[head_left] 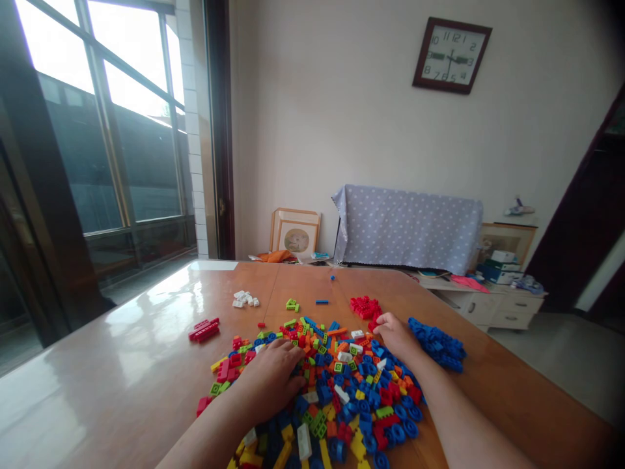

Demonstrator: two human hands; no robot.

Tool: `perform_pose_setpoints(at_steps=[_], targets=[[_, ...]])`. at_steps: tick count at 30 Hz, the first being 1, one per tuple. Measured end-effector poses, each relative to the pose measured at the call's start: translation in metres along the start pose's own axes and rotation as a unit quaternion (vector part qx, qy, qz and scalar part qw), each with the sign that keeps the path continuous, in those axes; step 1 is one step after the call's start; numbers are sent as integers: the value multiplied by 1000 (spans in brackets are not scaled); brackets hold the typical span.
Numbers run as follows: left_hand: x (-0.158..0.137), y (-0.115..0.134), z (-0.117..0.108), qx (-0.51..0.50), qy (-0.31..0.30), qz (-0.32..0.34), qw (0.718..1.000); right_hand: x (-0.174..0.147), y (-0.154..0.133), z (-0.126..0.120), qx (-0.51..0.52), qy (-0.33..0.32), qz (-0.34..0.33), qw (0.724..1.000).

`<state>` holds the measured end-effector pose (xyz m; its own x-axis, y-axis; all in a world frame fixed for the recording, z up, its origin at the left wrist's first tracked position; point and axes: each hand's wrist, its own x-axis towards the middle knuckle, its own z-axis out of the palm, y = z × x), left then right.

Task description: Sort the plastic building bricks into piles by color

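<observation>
A large mixed heap of plastic building bricks [336,391] in red, blue, green, yellow, orange and white spreads across the wooden table [146,397]. My left hand [278,368] lies palm down on the heap's left part, its fingers apart and touching bricks; what lies under the palm is hidden. Over at the heap's far right edge, my right hand [396,335] pinches a red building brick [375,324] between thumb and fingers, right beside a small pile of red bricks [364,306]. A pile of blue bricks [437,345] sits just right of that hand.
Farther out lie white bricks [245,299], green bricks [291,305], long red pieces [204,330], a blue strip [321,301] and a tiny blue piece [333,278]. Past the table's far edge stand a cloth-covered object [410,225] and a white cabinet [508,306].
</observation>
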<state>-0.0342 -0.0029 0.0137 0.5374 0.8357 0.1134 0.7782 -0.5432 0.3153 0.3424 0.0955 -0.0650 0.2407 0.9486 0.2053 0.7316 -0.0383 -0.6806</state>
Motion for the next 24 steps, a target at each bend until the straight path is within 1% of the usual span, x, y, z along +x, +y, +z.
perform_pose_setpoints(at_steps=[13,19,24], targets=[[1,0,0,2,-2,4,1000,6,6,5,33,-17,-17,999],[1,-1,1,1,-2,-1,1000,-7,-9,1,27,-20,-56,998],[0,0,1,4,-6,-3,1000,-23,-31,11,7,-24,-100,995]])
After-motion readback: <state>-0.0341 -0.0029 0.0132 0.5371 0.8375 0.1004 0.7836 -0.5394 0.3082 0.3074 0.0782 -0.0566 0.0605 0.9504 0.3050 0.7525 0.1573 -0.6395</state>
